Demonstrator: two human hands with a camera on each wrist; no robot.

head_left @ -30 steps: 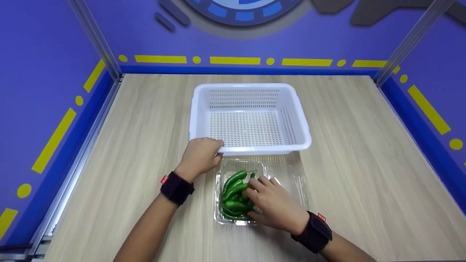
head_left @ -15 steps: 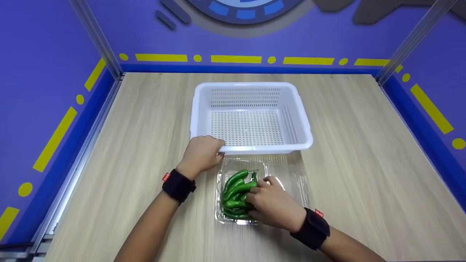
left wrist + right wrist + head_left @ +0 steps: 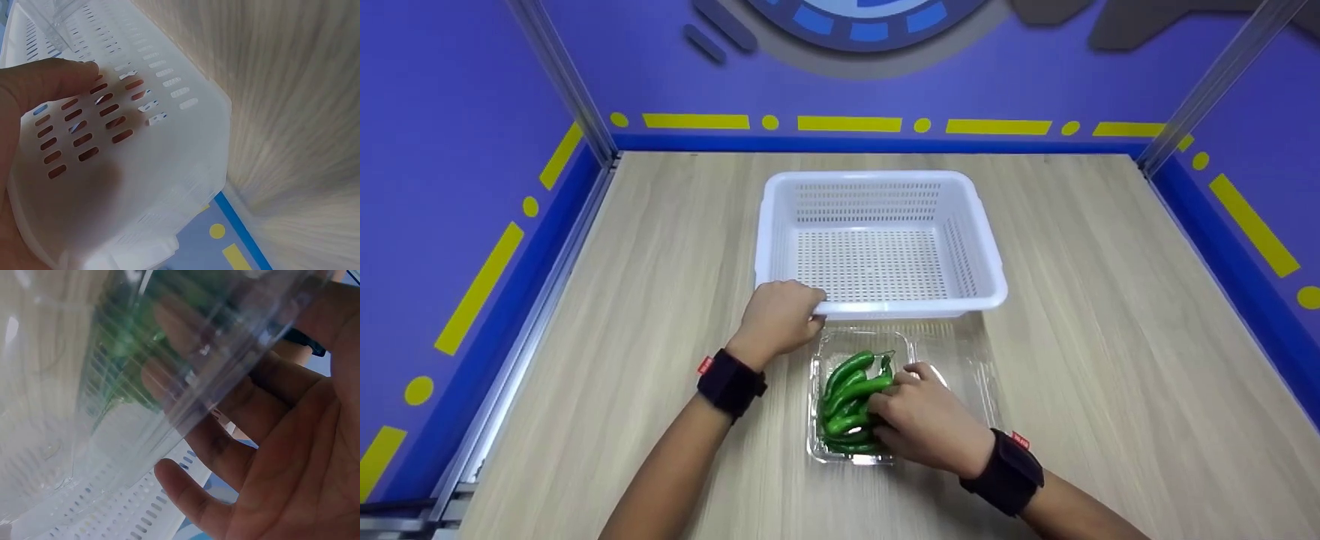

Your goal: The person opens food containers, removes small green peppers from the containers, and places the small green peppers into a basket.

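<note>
Landmark: white perforated basket [image 3: 880,244], sitting mid-table.

Clear plastic clamshell [image 3: 840,451] directly in front of basket, its far edge just beside basket's near rim. Open lid [image 3: 960,360] flopped to the clamshell's right. Pile of green chili peppers [image 3: 851,390] inside the tray half.

Left hand [image 3: 776,319] at basket's near-left corner, fingers curled over the rim, thumb against the slotted wall [image 3: 112,121] in the left wrist view. Clamped on the basket.

Right hand [image 3: 926,424] in front of basket, over the pepper pile, fingers bent down into the peppers. Looks like a grasp on a bunch; right wrist view shows fingers [image 3: 185,329] only through the clear plastic, so exact closure on individual peppers hard to confirm.

Handling, judged:
- Peppers: light, smooth, glossy skin, likely slippery; curved and loose, so apt to slide out of a bunch grip. Best taken across mid-body, several at once, or by stems for singles.
- Clamshell: thin, flimsy, flexes and skates on the table; likely lifts with the peppers unless held down.
- Basket: rigid, light, rim gives a solid hold.

Surface: light wood-grain tabletop [image 3: 660,247], flat, smooth, low friction by the look of it.

Room: purple-blue walls [image 3: 450,112] with yellow dash-and-dot stripes around the table on three sides; aluminium posts [image 3: 562,79] at the corners behind the basket.
</note>
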